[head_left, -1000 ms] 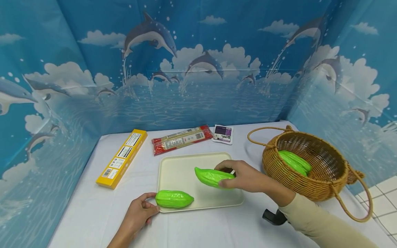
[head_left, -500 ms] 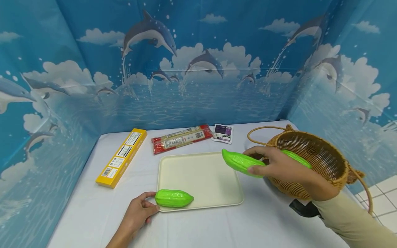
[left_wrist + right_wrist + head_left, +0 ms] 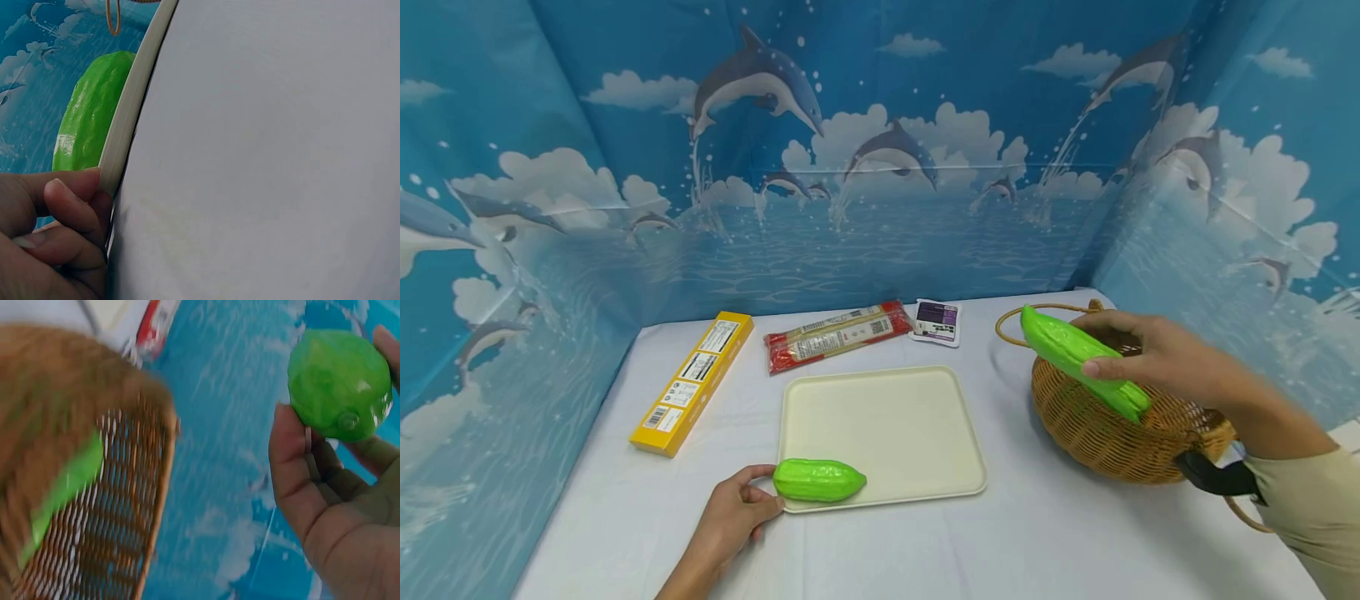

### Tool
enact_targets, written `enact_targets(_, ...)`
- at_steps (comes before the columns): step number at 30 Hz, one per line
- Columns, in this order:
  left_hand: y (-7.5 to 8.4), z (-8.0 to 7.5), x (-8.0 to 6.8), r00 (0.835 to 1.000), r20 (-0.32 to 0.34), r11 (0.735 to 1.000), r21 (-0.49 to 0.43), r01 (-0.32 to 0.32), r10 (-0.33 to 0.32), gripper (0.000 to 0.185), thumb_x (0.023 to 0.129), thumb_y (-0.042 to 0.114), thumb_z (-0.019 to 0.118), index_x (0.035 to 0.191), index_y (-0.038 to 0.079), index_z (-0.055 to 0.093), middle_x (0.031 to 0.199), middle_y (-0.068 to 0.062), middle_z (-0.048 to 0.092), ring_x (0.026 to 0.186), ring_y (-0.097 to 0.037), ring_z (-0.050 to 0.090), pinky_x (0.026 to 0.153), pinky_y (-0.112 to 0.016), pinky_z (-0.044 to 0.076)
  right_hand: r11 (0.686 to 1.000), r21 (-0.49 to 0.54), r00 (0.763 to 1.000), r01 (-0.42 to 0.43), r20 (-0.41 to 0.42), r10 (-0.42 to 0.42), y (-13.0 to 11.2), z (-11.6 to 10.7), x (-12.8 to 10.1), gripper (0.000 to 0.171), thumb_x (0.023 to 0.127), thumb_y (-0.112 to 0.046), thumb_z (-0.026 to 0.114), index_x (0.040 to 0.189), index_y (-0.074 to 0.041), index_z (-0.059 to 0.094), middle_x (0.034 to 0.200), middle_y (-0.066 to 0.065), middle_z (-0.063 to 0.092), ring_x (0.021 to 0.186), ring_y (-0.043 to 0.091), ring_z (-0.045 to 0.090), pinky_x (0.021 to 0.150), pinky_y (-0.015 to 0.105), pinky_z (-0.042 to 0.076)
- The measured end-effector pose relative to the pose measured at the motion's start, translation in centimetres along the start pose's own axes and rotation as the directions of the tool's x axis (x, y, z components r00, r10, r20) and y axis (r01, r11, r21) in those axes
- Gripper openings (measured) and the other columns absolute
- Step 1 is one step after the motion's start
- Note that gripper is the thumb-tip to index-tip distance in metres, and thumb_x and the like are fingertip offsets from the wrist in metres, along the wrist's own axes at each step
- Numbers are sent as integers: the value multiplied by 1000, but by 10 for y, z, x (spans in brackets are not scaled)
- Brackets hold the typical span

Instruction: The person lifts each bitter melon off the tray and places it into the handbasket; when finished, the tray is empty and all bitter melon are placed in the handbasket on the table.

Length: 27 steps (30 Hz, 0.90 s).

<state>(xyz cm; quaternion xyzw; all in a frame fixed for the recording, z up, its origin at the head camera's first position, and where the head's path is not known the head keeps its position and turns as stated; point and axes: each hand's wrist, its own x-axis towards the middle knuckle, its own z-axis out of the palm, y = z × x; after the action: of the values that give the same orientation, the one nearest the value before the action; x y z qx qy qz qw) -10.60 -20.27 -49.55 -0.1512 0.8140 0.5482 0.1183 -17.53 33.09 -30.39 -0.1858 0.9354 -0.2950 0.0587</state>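
Observation:
My right hand (image 3: 1150, 350) grips a glossy green bitter melon (image 3: 1056, 340) above the wicker basket (image 3: 1078, 429). In the right wrist view, fingers and thumb close around the melon's side, with its blunt stem end (image 3: 349, 420) facing the camera. Another bitter melon (image 3: 69, 484) lies inside the basket, partly hidden in the head view. My left hand (image 3: 733, 508) pinches the near-left corner of a cream tray (image 3: 887, 433), fingertips right at its rim (image 3: 125, 125). On the tray by that corner rests a third bitter melon (image 3: 818, 481).
A long yellow box (image 3: 692, 383) lies left of the tray. Behind the tray are a red-ended noodle packet (image 3: 838, 335) and a small purple-and-white pack (image 3: 936, 322). The basket's looped handle (image 3: 1011, 325) sticks out leftward. A dolphin-printed curtain (image 3: 880, 242) encloses the table.
My right hand has carried its bitter melon from over the tray, rightward and up, to above the basket. My left hand and the melon on the tray have stayed put.

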Motion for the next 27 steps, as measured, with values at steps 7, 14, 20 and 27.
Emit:
enact_targets(7,2,-1,0,1000,-5,1000,-3,18,-18,57,82,5,79,136,4,60,86,-8,64,55,-16,52,47,-27,42,1000,-15,998,5,59,-4,24,-26,-3,68,100,-22,65,159,-16,33,137,18,54,106,1,57,73,31,54)
enact_targets(14,2,0,-1,1000,-6,1000,0,22,-22,56,83,5,78,136,4,60,85,-9,64,55,-16,53,48,-28,42,995,-82,989,-52,135,63,46,-46,2,70,100,-28,63,159,-12,29,137,24,52,112,32,57,70,43,52)
enact_targets(20,2,1,-1,1000,-9,1000,6,23,-22,56,83,6,78,136,4,59,85,-9,64,55,-16,53,48,-27,42,994,-60,963,-96,247,108,74,-56,8,72,99,-31,62,158,-5,29,147,34,42,124,55,49,76,55,53)
enact_targets(27,1,0,0,999,7,999,7,32,-32,58,83,7,79,137,4,59,86,-8,64,55,-16,53,49,-28,43,990,-52,926,-128,350,138,101,-57,24,74,98,-29,65,156,1,30,153,40,30,133,63,35,85,61,51)
